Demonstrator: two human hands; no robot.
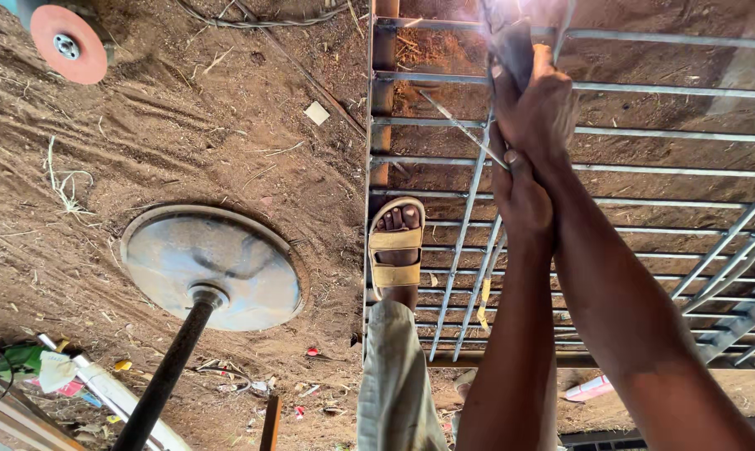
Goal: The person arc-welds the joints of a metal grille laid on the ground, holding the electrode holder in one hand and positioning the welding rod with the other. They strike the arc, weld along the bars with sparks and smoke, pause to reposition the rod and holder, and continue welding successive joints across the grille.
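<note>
I am viewing both forearms extending away from the camera, stacked on one tool. The left hand (pixel 521 196) is gripping nearest me, its fingers wrapped shut around the lower end of the dark tool handle (pixel 511 58). Directly beyond it, touching, the right hand (pixel 543 108) is clamping its fingers on the same handle. The handle is running lengthwise away from me, its long axis continuing past the right-hand fingers toward a bright glare, where I cannot tell its working end. A thin rod (pixel 461 127) is slanting out to the left of the fingers. Under both hands the metal grille frame (pixel 645 167) is lying flat on the dirt ground (pixel 185 142), its bars crossing beneath the fingers. Left of the fingers, a sandalled foot (pixel 397 242) is pressing on the frame edge.
</note>
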